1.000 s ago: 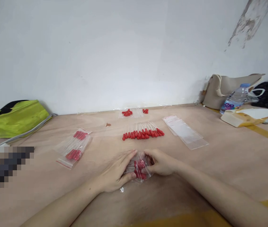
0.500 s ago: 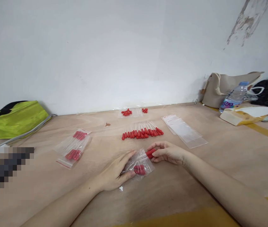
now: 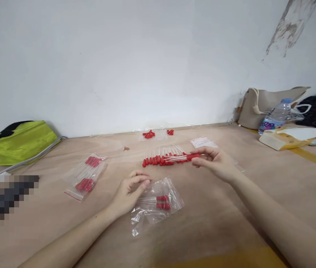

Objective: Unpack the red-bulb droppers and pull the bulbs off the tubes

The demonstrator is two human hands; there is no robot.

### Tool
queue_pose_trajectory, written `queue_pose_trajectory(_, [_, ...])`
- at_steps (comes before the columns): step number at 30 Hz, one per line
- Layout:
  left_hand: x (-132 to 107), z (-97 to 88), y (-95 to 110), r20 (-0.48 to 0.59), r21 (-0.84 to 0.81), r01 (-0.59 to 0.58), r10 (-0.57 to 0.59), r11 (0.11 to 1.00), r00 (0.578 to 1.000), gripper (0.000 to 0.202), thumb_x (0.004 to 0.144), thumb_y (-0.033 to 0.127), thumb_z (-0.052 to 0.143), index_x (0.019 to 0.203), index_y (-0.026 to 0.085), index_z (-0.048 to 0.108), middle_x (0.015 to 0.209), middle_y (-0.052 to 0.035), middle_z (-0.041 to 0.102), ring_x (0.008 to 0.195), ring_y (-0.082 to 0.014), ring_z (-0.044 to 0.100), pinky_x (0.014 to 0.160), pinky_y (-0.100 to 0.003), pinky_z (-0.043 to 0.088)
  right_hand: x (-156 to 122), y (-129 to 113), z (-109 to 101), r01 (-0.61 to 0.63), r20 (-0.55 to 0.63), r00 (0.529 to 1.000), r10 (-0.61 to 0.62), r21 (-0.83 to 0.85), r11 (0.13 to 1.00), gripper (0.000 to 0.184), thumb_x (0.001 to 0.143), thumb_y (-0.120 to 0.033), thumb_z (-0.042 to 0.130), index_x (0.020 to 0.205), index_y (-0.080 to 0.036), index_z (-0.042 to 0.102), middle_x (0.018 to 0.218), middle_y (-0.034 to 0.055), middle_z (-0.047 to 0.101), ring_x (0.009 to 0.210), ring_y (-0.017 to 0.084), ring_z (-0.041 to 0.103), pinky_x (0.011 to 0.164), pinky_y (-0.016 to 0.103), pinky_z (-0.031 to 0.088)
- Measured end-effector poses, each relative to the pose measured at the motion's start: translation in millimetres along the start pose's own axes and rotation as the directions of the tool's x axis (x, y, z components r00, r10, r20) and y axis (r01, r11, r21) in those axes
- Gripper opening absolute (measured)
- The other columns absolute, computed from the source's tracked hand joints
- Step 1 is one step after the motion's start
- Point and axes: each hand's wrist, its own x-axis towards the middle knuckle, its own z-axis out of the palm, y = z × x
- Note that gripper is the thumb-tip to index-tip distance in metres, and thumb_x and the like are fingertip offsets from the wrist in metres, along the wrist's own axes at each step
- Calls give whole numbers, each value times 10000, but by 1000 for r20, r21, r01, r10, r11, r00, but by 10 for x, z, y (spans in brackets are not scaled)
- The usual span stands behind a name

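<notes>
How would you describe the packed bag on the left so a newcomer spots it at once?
Start at the bright yellow-green bag at far left. Between it and the left hand lies a clear zip bag of red-bulbed droppers. It shows red bulbs toward both ends, whereas the bag beside the left hand shows them at only one.

Uncovered the whole way, plus one little mole (image 3: 96, 216)
So the left hand (image 3: 128, 191) is bare, slim fingers (image 3: 137, 179), and the thumbnail (image 3: 147, 182) just about shows, though it's too small to make out properly. The mole sits a bit up the arm from that hand, just a tiny dot on the left forearm (image 3: 74, 235), which is bare and gets thicker away from the hand. Off to the right of the left hand, the right hand (image 3: 218, 163) is bare too, and the right forearm (image 3: 269, 213) is the same deal: uncovered right out to the edge.
</notes>
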Motion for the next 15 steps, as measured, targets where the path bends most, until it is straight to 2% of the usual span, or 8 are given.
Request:
queue_pose_trajectory(2, [77,12,92,22,-192,210,-210,959,978,297,785,414,544,918,176,662,980,-63,633,927,-201,576,886,-359,435,-92,10,280,244,-20,968,-249,-122,962,283,720,-317,623,962,-171,598,916,75,647,817,166,616,737,314,521])
queue_pose_trajectory(4, [157,62,185,151,-435,397,-369,808,917,279,784,377,564,929,156,651,933,-68,660,873,-179,604,851,-327,463,-191,33,538,462,96,883,-459,-336,821,226,780,-250,555,995,-202,603,1009,75,616,917,165,587,803,308,501])
queue_pose_trajectory(5, [193,101,222,205,-541,449,-407,711,890,260,794,353,560,922,143,644,916,-74,665,857,-165,612,833,-300,476,-236,46,640,568,150,815,-560,-401,719,231,808,-218,512,1023,-209,593,1026,74,610,943,160,578,817,297,496])
queue_pose_trajectory(7, [251,188,267,250,-677,486,-448,553,858,202,810,299,553,884,126,628,891,-81,667,817,-136,624,768,-239,500,-305,65,773,696,335,711,-619,-460,550,278,841,-168,445,1091,-209,562,1080,82,587,991,159,558,839,287,486])
queue_pose_trajectory(10, [306,264,268,244,-709,520,-526,477,815,111,797,227,573,815,124,610,850,-64,665,677,-102,625,581,-174,504,-349,82,835,787,506,610,-609,-478,391,317,860,-146,398,1148,-192,522,1080,90,587,1010,172,548,856,306,472])
queue_pose_trajectory(12, [360,214,249,234,-682,528,-534,505,813,84,779,209,591,783,126,604,832,-51,664,631,-95,618,541,-172,493,-348,98,829,790,532,595,-603,-525,317,328,862,-166,399,1173,-204,497,1092,83,585,993,177,552,837,315,474])
queue_pose_trajectory(13, [408,150,239,221,-659,520,-521,543,824,91,769,216,602,768,125,603,818,-48,664,633,-99,619,559,-182,498,-342,111,820,770,514,611,-602,-562,303,329,859,-183,409,1177,-213,490,1104,79,580,977,179,557,812,313,480])
queue_pose_trajectory(15, [560,-33,219,177,-575,496,-494,650,851,126,743,247,631,752,125,602,791,-46,668,675,-118,627,646,-217,509,-321,148,794,691,421,686,-593,-634,349,313,844,-215,438,1150,-218,504,1103,78,578,939,180,567,763,304,485])
